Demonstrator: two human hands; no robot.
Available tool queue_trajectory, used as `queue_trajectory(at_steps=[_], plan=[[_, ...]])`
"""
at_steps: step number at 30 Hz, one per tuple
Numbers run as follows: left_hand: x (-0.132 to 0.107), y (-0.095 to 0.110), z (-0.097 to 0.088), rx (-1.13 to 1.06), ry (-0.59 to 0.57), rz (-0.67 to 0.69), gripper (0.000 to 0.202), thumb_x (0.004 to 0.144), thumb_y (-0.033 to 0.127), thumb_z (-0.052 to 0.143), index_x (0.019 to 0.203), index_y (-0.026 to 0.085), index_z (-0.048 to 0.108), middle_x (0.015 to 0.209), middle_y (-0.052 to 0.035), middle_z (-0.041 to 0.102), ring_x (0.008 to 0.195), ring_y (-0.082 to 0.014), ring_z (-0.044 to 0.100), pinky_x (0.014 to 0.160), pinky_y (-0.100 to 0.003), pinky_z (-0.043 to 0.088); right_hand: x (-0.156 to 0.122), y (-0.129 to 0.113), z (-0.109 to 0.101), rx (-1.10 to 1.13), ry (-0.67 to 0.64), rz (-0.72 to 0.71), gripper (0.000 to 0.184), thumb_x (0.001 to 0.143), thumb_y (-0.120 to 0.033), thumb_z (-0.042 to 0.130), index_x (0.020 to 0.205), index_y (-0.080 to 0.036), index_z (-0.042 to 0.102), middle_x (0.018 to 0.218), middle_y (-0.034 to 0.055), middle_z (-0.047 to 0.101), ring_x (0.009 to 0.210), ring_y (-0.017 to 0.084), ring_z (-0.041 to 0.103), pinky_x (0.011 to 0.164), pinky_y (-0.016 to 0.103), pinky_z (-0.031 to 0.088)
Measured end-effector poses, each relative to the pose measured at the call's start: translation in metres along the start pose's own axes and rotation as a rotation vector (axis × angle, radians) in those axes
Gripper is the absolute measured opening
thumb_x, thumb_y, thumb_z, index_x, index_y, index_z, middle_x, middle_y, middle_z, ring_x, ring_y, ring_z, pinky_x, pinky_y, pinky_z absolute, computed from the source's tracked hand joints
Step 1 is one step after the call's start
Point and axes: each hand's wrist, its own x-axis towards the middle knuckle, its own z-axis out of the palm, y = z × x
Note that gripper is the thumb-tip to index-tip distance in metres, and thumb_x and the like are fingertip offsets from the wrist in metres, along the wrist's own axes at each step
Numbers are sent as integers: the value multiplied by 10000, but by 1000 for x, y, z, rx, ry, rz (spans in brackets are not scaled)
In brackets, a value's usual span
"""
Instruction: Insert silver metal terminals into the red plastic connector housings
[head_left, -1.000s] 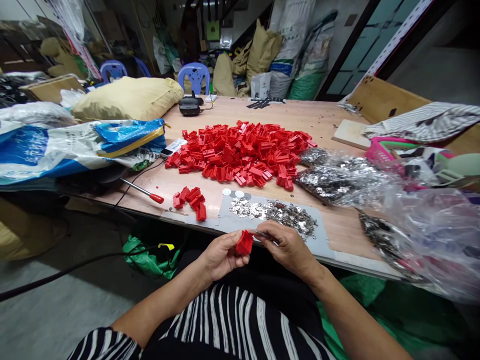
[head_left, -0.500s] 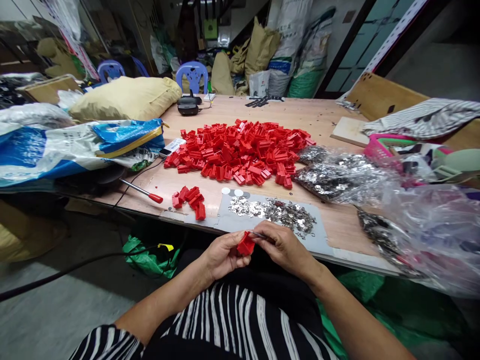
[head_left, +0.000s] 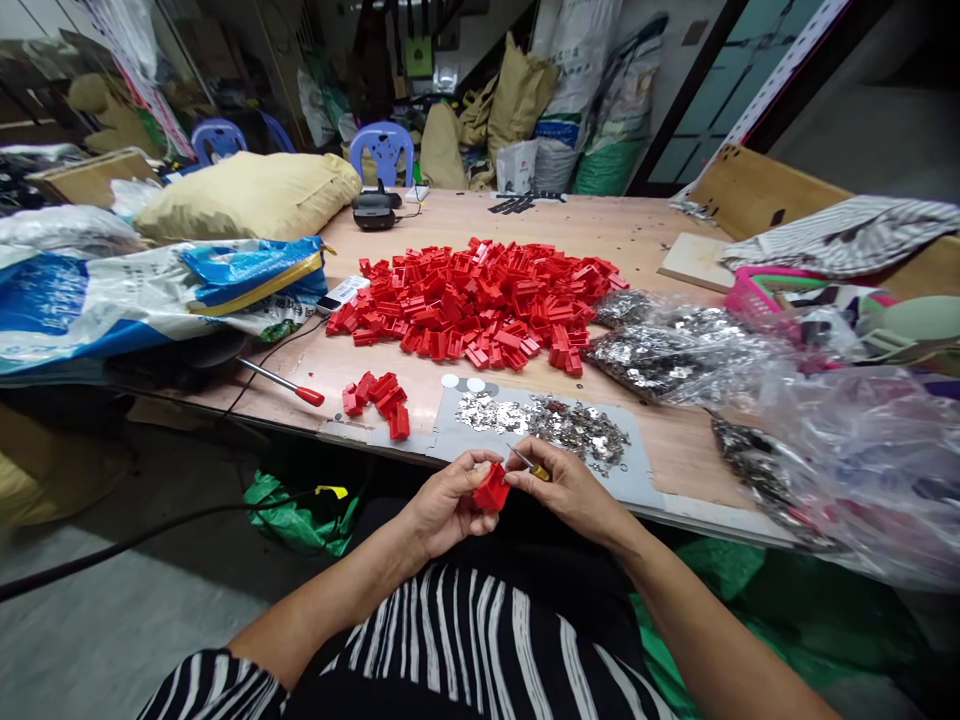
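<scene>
Just over the table's front edge, my left hand grips a small red plastic housing between thumb and fingers. My right hand is closed on a small screwdriver with a yellow handle. Its thin metal shaft points up and left, clear of the housing. The right thumb and fingertips are at the housing's right side; whether they also pinch a tiny part there I cannot tell. Beyond my hands, many small shiny metal pieces lie on a grey mat.
A big heap of red housings covers the table's middle, with a smaller group nearer me. A red-handled metal rod lies at left. Plastic bags of metal pieces stand at right, a blue-white sack at left.
The screwdriver has turned in my right hand: its yellow handle now shows and its shaft points away from the red housing. My left hand keeps the housing in nearly the same place.
</scene>
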Motion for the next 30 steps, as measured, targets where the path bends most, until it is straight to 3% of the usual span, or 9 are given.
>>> queue_trajectory(at_steps=[7,13,15,19,22,27,30], plan=[[6,2,-3,149,-67,-57,411,779,369,675,1107,184,512,663,0,596,385,-93,536,323,-148,303,1,0,7,84,-95,30,192,841,-346,590,776,-207,473,740,-33,510,684,134,491,622,253,394],[8,7,-3,299,-8,35,428,851,485,549,1162,193,508,722,-18,611,479,-105,577,416,-182,391,0,7,7,27,48,17,202,850,-376,574,791,-212,472,743,-31,505,690,140,471,633,257,381],[5,9,-4,479,50,171,451,866,520,509,1178,196,539,815,-45,628,581,-119,608,502,-216,455,-1,12,8,-35,137,19,196,849,-371,574,792,-210,479,743,-28,501,695,141,463,638,256,376],[2,6,-9,976,82,651,443,736,379,729,1138,218,636,1101,-85,608,901,-187,611,746,-298,516,-4,17,15,-64,238,44,192,853,-380,566,801,-214,484,737,-26,506,679,141,468,622,255,376],[0,2,-10,1161,114,863,333,770,258,703,1097,219,658,1039,-79,655,979,-211,601,867,-353,489,-5,16,23,9,233,74,214,839,-402,585,820,-213,487,762,-17,524,682,138,487,617,256,393],[-5,2,-6,1130,125,798,259,799,253,666,1056,223,679,993,-83,691,945,-221,621,874,-346,473,-8,10,27,331,79,194,371,797,-485,626,990,-208,474,910,11,571,627,105,512,557,246,406],[-9,4,-4,1063,119,743,250,783,264,682,1030,233,700,970,-84,694,933,-228,617,876,-339,462,-12,7,25,417,29,243,422,778,-508,650,1016,-209,469,884,2,568,568,82,473,505,228,356]])
